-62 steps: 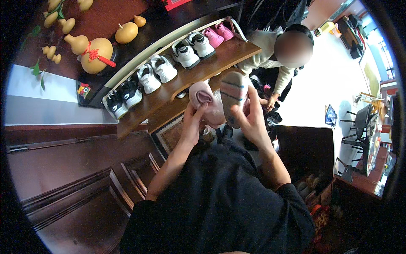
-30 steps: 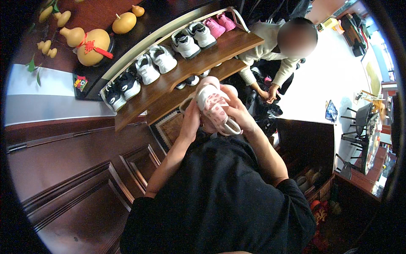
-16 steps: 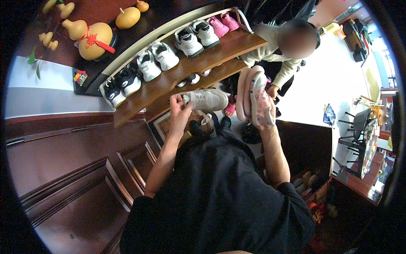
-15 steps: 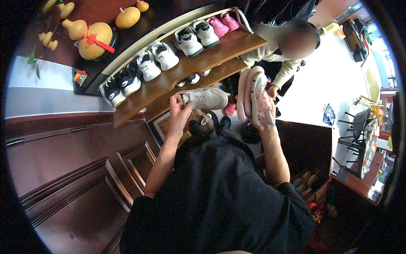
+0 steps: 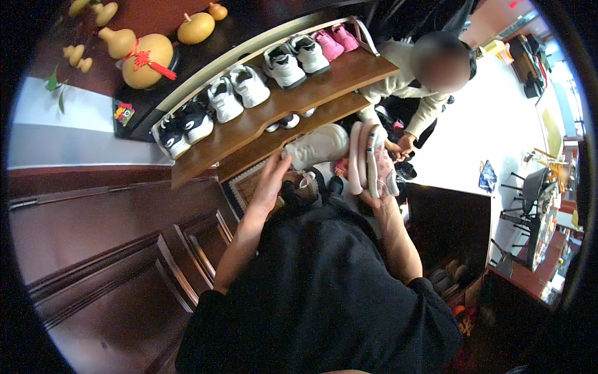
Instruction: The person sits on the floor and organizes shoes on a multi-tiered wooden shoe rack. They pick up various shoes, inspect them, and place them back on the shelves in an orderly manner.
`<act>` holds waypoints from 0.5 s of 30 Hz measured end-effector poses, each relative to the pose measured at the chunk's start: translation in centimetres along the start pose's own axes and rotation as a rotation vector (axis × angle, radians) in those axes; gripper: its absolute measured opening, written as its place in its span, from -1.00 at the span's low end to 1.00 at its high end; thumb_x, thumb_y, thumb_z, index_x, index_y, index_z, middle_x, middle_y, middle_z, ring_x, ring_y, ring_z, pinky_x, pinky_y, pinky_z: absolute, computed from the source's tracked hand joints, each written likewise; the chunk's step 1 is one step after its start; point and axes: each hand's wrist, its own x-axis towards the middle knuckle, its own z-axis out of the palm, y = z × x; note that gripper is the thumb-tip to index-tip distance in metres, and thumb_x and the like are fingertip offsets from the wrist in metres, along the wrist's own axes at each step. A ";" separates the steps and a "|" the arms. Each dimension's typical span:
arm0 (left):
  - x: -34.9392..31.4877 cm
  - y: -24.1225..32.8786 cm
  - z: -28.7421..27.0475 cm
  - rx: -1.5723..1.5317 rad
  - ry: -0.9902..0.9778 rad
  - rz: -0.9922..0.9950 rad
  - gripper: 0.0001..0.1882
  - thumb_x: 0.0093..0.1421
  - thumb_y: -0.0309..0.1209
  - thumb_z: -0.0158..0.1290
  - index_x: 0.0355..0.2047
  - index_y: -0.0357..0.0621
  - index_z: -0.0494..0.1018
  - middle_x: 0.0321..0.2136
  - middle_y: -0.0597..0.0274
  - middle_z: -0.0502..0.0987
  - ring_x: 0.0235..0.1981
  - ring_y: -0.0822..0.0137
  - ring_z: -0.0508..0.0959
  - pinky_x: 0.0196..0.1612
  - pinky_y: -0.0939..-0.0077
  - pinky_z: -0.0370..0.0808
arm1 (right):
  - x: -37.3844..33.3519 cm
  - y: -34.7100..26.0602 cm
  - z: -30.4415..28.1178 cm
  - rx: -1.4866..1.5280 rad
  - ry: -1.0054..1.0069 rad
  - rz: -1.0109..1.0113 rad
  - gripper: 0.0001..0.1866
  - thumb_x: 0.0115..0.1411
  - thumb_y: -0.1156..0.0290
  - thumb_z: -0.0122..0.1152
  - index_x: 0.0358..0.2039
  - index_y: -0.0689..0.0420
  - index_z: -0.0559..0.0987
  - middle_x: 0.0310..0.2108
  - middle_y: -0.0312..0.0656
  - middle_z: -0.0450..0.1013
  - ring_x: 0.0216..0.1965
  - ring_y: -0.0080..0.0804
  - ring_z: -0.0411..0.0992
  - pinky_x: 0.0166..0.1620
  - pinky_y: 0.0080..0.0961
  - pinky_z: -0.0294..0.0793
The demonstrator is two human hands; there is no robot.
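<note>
My left hand (image 5: pixel 271 181) grips a white sneaker (image 5: pixel 316 147) by one end, its other end pointing right. Pink slippers (image 5: pixel 377 163) with patterned uppers are stacked on edge in my right hand (image 5: pixel 380 202), which holds them from below. The sneaker's toe comes close to the slippers; whether they touch I cannot tell. Just beyond both hands, a tilted wooden shoe rack (image 5: pixel 336 80) carries white sneakers (image 5: pixel 250 86), black-and-white shoes (image 5: pixel 194 122) and small pink shoes (image 5: pixel 336 41).
Another person in a cream sweater (image 5: pixel 380 84) crouches at the far right, hands (image 5: pixel 403 147) near the slippers. Brown panelled doors (image 5: pixel 112 274) stand on the left, a dark open cabinet (image 5: pixel 448 218) on the right. Gourds (image 5: pixel 147 61) sit above the rack.
My left hand has brought the sneaker right, towards the slippers, and turned it. The slippers have come slightly nearer to me. The other person's hands are now together.
</note>
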 end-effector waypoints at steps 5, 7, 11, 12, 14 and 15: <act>-0.4 -0.5 0.5 0.050 -0.178 0.095 -0.44 0.51 -0.27 0.31 0.38 -0.29 0.47 0.18 0.19 0.65 0.17 0.37 0.62 0.31 0.38 0.54 | -2.1 1.3 4.9 2.804 0.101 1.049 -0.26 0.52 -0.26 0.18 0.31 0.19 0.55 -0.08 0.06 0.63 -0.13 -0.05 0.61 -0.08 -0.18 0.66; -0.5 -1.6 0.3 0.079 -0.234 0.146 -0.51 0.54 -0.35 0.24 0.37 -0.30 0.44 0.17 0.21 0.63 0.17 0.39 0.60 0.31 0.39 0.52 | -1.7 1.6 4.1 2.997 0.055 1.119 -0.24 0.49 -0.26 0.22 0.34 0.18 0.54 -0.07 -0.01 0.59 -0.11 -0.11 0.57 -0.02 -0.22 0.60; -1.6 -0.7 2.4 0.060 -0.207 0.298 -0.53 0.62 -0.35 0.13 0.41 -0.28 0.35 0.17 0.28 0.55 0.12 0.44 0.59 0.28 0.43 0.52 | -0.5 1.3 3.3 2.868 0.027 1.184 -0.26 0.58 -0.33 -0.03 0.15 0.20 0.60 -0.13 0.03 0.62 -0.17 -0.10 0.59 -0.06 -0.09 0.63; -1.6 -0.9 2.2 0.119 -0.161 0.261 -0.54 0.64 -0.29 0.11 0.39 -0.28 0.38 0.18 0.27 0.54 0.10 0.49 0.57 0.22 0.46 0.53 | -0.6 1.3 3.5 2.916 0.049 1.264 -0.26 0.60 -0.30 -0.05 0.15 0.21 0.61 -0.11 0.03 0.63 -0.15 -0.08 0.60 -0.03 -0.05 0.63; -1.4 -0.5 2.5 0.205 -0.015 0.360 -0.60 0.64 -0.22 0.14 0.24 -0.31 0.54 0.00 0.29 0.65 -0.04 0.53 0.60 0.04 0.52 0.58 | -1.2 1.2 4.4 2.967 0.029 1.146 -0.31 0.62 -0.23 -0.04 0.23 0.21 0.59 -0.06 0.05 0.65 -0.09 -0.04 0.64 0.01 -0.06 0.67; -1.4 -0.3 2.0 0.254 0.051 0.331 -0.61 0.64 -0.21 0.14 0.18 -0.33 0.60 -0.08 0.31 0.68 -0.10 0.53 0.61 -0.02 0.53 0.59 | -1.3 0.9 4.6 2.923 0.066 1.177 -0.32 0.63 -0.20 -0.04 0.25 0.21 0.59 -0.04 0.07 0.65 -0.07 -0.02 0.65 0.02 -0.05 0.68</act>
